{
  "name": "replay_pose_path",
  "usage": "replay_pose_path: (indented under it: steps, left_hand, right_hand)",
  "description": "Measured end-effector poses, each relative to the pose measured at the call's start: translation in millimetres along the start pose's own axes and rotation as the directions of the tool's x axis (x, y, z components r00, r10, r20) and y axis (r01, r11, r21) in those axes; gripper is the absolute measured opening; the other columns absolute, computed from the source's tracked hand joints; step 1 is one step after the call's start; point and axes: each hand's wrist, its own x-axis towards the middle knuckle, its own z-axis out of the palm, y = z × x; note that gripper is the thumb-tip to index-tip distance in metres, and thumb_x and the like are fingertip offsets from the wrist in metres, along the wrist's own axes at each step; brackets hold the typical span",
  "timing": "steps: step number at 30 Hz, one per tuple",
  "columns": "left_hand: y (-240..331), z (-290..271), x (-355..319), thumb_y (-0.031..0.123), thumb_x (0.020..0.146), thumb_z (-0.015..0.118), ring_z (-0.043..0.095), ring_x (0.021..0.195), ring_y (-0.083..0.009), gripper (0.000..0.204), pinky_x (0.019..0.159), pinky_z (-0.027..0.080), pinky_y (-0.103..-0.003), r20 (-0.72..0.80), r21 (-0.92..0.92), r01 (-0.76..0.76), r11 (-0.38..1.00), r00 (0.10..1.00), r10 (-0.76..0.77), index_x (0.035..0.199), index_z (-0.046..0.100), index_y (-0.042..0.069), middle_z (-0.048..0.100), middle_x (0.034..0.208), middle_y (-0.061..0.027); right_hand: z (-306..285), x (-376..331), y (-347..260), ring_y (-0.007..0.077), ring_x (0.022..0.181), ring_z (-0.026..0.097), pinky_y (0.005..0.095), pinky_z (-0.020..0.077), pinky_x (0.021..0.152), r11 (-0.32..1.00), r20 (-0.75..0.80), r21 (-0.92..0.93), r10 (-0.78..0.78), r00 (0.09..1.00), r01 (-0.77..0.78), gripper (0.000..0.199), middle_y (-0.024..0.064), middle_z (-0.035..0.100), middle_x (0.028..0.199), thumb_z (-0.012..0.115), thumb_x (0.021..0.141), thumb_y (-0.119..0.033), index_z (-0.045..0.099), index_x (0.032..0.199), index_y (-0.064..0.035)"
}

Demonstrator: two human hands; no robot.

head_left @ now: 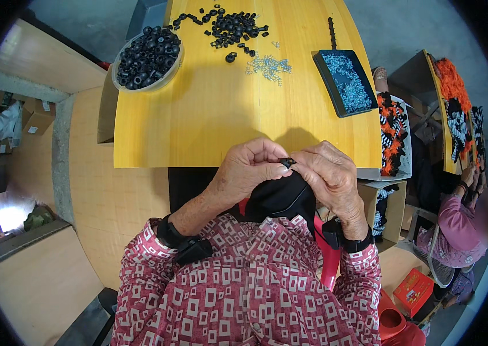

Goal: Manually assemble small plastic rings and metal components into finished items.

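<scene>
My left hand [254,165] and my right hand [330,174] meet in front of the table's near edge, above my lap. Between their thumbs and fingertips they both pinch a small black plastic part [286,162], whose far side my fingers hide. Beyond my hands, on the yellow table [221,124], lies a loose heap of similar black parts [237,27]. Closer to me than that heap is a scatter of tiny clear or silvery pieces [270,68].
A round tub [164,81] piled with black parts stands at the table's far left. At the right lies a black tray [327,91] of tiny shiny pieces. Beyond the right edge, a white box [406,141] holds orange, black and striped items; a person [457,230] sits farther right.
</scene>
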Motion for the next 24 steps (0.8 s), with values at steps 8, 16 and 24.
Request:
replay_pose_path:
  steps: [8,16,24]
  left_hand:
    - [4.3,0.9,-2.7,0.001,0.091,0.067,0.067,0.089,-0.0111,0.019,0.083,0.054,-0.023,-0.035,-0.046,0.058,0.997,0.998,-0.06,0.109,0.066,-0.005,0.07,0.097,-0.0065]
    - [-1.7,-0.2,-2.1,0.005,0.094,0.065,0.071,0.09,-0.0163,0.019,0.08,0.057,-0.024,-0.07,-0.024,0.089,0.996,0.993,-0.09,0.111,0.066,-0.004,0.07,0.098,-0.0081]
    - [4.7,5.6,-4.5,0.006,0.094,0.066,0.072,0.089,-0.0171,0.021,0.079,0.058,-0.023,-0.066,-0.098,0.122,0.988,0.989,-0.129,0.112,0.065,-0.003,0.071,0.099,-0.0096]
  right_hand:
    - [2.7,-4.5,-1.8,0.0276,0.077,0.064,0.0364,0.0521,0.069,0.998,-0.011,-0.057,-0.032,0.999,0.031,0.023,0.0128,0.067,0.087,0.076,0.075,0.0,0.07,0.097,0.0007]
    - [4.0,-2.9,-15.1,0.0252,0.076,0.062,0.0364,0.0513,0.07,0.93,0.061,-0.337,-0.134,0.989,0.146,0.026,0.0107,0.063,0.085,0.076,0.072,0.001,0.069,0.096,0.0012]
    - [6.9,-9.5,-11.5,0.0273,0.077,0.065,0.0353,0.0539,0.067,0.994,-0.053,-0.111,-0.019,0.998,0.013,0.023,0.013,0.066,0.088,0.076,0.075,0.002,0.07,0.098,0.0016]
